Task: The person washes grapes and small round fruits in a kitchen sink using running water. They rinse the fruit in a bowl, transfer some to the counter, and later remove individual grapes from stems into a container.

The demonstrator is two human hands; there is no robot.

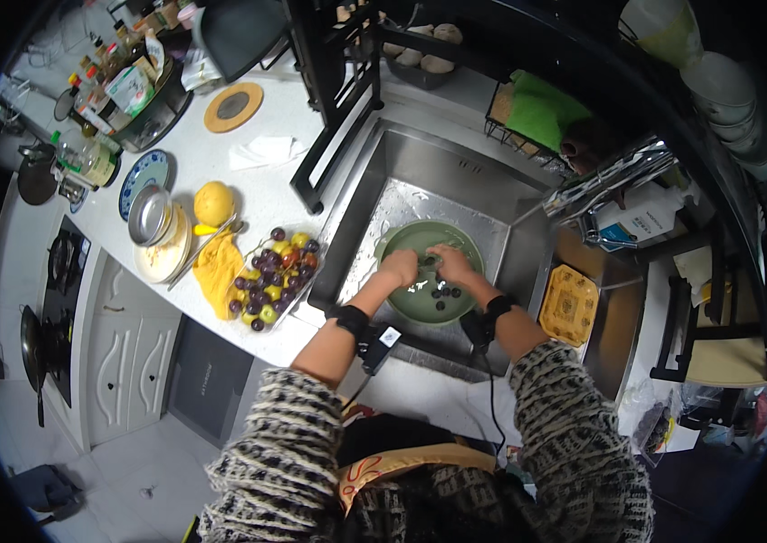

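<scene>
Both hands are over a round green basin (390,296) that stands in a stainless steel sink (383,195) and holds some water. My left hand (402,265), its fingers curled closed, is at the basin's middle. Facing it, my right hand (450,262) has its fingertips pinched together. Something small and dark seems to be between the two hands, too small to make out. Several dark grapes (442,294) lie in the basin near my right wrist. On the counter left of the sink is a pile of purple and green grapes (268,285).
Left of the grapes are a yellow cloth (218,271), a yellow round fruit (213,204), a metal bowl (151,217) and a blue-rimmed plate (143,179). A black rack (311,185) rises at the sink's back left. A yellow tray (569,305) sits to the right, near the faucet (610,237).
</scene>
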